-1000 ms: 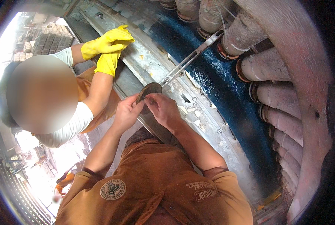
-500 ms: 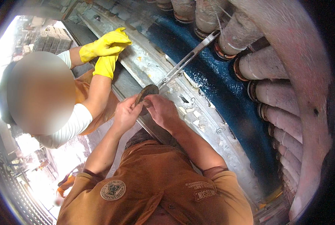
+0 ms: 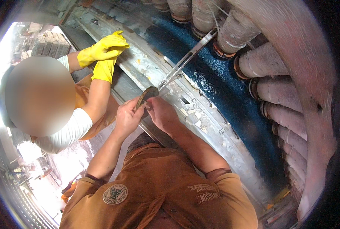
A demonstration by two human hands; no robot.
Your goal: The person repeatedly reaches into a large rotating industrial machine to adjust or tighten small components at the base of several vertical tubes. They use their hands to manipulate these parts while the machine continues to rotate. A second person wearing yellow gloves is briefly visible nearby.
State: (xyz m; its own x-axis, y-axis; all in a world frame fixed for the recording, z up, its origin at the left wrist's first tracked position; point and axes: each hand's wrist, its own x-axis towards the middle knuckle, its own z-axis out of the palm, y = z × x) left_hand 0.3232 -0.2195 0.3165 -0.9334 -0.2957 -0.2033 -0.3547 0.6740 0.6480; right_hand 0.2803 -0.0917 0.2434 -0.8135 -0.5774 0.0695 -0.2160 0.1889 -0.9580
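My left hand [image 3: 127, 116] is closed on the edge of a dark, worn round disc [image 3: 148, 94], tilted almost edge-on. The fingers of my right hand [image 3: 163, 113] are pinched together at the disc's lower right side; whatever is between them is too small to make out. Just beyond the disc, a slotted metal bar [image 3: 185, 60] is joined to the grey ledge at a bolt and slants up to the right.
At my left stands a co-worker in yellow gloves [image 3: 105, 49], hands crossed above the metal ledge [image 3: 139, 72]. Pale broken chips [image 3: 194, 114] lie on it. Beyond the dark blue surface [image 3: 231, 103] curves a row of whitish cylinders [image 3: 263, 63] with reddish-brown rings.
The view has shifted slightly. My hands stay at the disc, with the right fingers moving a little against it. The co-worker's gloves remain crossed.
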